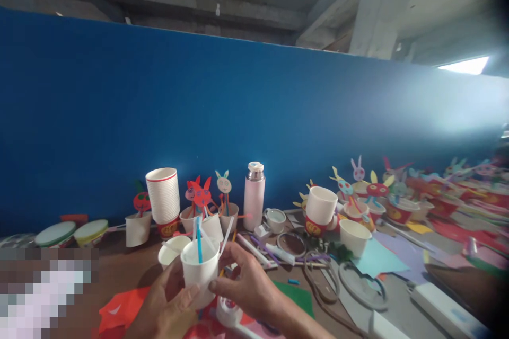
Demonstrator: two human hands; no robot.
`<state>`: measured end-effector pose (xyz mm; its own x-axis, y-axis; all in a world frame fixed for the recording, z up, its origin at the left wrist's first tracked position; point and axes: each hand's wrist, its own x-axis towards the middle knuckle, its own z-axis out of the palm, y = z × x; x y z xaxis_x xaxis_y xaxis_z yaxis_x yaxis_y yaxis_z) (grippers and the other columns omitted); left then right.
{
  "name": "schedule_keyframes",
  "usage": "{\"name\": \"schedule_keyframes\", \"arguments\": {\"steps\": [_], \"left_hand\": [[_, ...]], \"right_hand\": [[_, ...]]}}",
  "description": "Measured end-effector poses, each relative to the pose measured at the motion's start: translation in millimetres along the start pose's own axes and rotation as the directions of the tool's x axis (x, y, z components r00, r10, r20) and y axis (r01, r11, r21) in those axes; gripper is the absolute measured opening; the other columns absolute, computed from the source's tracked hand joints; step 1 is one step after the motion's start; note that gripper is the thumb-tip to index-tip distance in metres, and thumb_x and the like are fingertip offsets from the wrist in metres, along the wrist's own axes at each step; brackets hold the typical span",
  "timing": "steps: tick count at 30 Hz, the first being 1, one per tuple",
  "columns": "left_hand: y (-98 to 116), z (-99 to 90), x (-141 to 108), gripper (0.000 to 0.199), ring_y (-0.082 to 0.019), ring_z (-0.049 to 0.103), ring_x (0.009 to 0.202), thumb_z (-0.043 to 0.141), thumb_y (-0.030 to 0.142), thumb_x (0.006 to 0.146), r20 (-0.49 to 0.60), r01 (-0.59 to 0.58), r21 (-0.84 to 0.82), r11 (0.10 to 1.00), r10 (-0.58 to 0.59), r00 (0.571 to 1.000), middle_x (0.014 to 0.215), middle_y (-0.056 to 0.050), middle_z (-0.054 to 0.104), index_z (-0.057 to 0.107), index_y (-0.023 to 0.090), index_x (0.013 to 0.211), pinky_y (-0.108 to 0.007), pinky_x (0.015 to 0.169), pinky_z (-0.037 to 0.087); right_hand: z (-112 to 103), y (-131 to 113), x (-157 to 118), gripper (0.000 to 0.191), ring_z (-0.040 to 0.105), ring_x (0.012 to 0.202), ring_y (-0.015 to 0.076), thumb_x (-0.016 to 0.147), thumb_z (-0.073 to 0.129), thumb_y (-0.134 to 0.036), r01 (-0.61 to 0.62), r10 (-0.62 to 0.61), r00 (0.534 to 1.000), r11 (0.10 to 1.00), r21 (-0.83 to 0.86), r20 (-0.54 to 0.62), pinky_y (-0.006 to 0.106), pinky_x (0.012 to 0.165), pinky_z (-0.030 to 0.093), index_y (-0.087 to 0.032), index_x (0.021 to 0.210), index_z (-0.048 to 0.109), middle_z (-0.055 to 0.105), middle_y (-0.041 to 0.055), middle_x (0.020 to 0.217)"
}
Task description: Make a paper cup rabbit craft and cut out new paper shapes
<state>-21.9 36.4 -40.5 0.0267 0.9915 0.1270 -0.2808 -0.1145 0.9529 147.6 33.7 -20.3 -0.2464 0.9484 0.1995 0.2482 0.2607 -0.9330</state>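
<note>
A white paper cup (200, 276) is held upright, low in the middle of the head view. My left hand (169, 294) wraps round its left side, with the thumb across the lower front. From the right, my right hand (250, 282) closes on the cup, its thumb pressed to the front and its other fingers partly hidden behind. A blue straw-like strip (199, 241) stands inside the cup, and white strips lean out over the rim. Just behind it to the left is another white paper cup (174, 250). Beneath my hands lies a roll of white tape (229, 310).
Behind stand stacked paper cups (163, 196), a pink thermos (254, 196) and several cups with paper animal figures (225, 185). Right are markers (254, 249), grey cable (363, 286), a power strip (447, 307) and coloured paper (377, 257). A blue partition (222, 106) rises behind the table.
</note>
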Motion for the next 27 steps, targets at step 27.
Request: {"name": "schedule_keyframes", "arguments": {"steps": [27], "left_hand": [[-12,-5.3,1,0.049,-0.022,0.063,0.065,0.069,0.046,0.062,0.011,-0.079,0.277,0.958,0.079,0.997,0.093,-0.008,0.07,0.062,0.021,0.103,-0.028,0.056,0.052]], "right_hand": [[9,14,2,0.041,0.057,0.071,0.0151,0.067,0.06,-0.013,0.057,-0.058,0.998,0.998,0.022,0.031,0.022,0.059,0.043,-0.02,0.107,0.059,0.062,-0.0003,0.083]]}}
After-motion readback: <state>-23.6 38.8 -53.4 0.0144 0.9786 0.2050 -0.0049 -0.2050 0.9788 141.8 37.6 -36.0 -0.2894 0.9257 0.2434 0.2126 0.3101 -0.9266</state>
